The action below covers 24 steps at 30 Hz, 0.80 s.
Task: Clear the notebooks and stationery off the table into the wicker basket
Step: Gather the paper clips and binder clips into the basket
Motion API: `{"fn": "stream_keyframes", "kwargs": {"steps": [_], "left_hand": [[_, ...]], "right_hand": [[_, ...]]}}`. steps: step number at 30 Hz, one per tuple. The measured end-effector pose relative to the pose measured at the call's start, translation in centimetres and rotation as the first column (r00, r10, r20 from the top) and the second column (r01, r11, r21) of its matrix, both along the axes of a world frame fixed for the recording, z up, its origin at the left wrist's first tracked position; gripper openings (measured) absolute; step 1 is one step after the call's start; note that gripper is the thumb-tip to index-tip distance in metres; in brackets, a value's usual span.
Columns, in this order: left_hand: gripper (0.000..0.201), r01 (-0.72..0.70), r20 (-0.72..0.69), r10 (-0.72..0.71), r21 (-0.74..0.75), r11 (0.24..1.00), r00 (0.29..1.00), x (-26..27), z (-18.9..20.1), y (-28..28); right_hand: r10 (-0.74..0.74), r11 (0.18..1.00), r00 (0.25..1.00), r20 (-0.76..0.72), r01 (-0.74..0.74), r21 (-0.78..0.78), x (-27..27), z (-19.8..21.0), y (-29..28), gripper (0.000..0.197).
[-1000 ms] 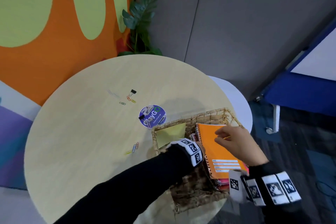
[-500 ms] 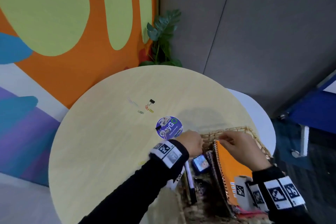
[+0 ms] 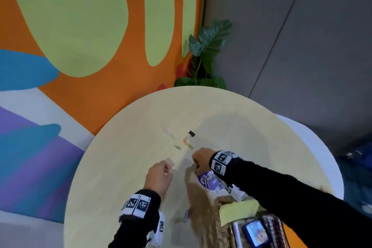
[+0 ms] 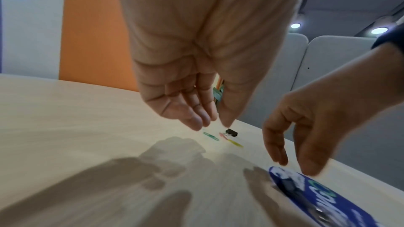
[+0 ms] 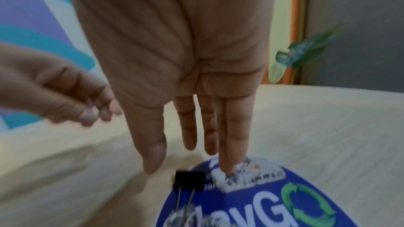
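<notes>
A blue round printed disc lies on the round pale table, with a black binder clip at its edge. My right hand hangs over the disc with straight fingers, and one fingertip touches the print. My left hand hovers with loose fingers, holding nothing, just short of a green paper clip, red and yellow clips and a second small black binder clip. The wicker basket stands at the near right with a yellow pad inside.
More coloured paper clips lie near the basket's left side. A potted plant stands behind the table against the orange and green wall. A white surface adjoins the table on the right.
Both hands have left the basket and the orange notebook and moved out over the table. The right hand has reached the blue disc, and the left hand has reached toward the paper clips.
</notes>
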<state>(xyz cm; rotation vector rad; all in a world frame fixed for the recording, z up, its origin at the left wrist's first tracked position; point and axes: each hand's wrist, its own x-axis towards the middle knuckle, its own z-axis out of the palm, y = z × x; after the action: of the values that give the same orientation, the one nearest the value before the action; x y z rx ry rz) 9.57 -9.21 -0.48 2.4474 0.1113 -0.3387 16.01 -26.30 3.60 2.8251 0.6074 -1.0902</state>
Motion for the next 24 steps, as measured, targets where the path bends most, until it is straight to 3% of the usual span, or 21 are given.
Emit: {"fn": "stream_keyframes", "kwargs": {"steps": [4,8,12,15,17,20,24], "left_hand": [[0.017,0.009,0.035,-0.01,0.042,0.999,0.999,3.6,-1.0,1.3],[0.019,0.101,0.07,-0.109,0.117,0.988,0.992,7.3,-1.5,1.3],[0.022,0.23,0.034,-0.239,0.177,0.957,0.97,10.3,-1.9,0.2],[0.022,0.323,-0.012,-0.329,0.223,0.92,0.944,12.2,-2.4,-0.7],[0.02,0.378,-0.05,-0.377,0.239,0.895,0.925,13.1,-2.5,-1.2],[0.016,0.442,-0.097,-0.432,0.262,0.858,0.897,14.1,-2.3,-1.8],[0.012,0.504,-0.101,-0.497,0.288,0.814,0.862,15.1,-2.7,-2.1]], "right_hand": [[0.096,0.994,0.994,-0.044,-0.098,-0.043,1.5,-2.9,1.1,0.035],[0.111,0.992,0.993,-0.03,-0.112,-0.064,2.7,-5.0,0.9,0.033],[0.105,0.991,0.994,-0.04,-0.108,-0.074,2.9,-4.9,1.1,0.015],[0.084,0.989,0.996,-0.044,-0.088,-0.115,3.0,-4.8,0.9,0.031],[0.056,0.991,0.997,-0.043,-0.061,-0.12,3.0,-3.9,0.6,0.041],[-0.005,0.998,1.0,-0.024,0.003,-0.064,3.2,-0.4,0.0,0.031],[-0.138,0.973,0.986,0.095,0.117,0.199,1.8,5.3,-2.3,0.019]]}}
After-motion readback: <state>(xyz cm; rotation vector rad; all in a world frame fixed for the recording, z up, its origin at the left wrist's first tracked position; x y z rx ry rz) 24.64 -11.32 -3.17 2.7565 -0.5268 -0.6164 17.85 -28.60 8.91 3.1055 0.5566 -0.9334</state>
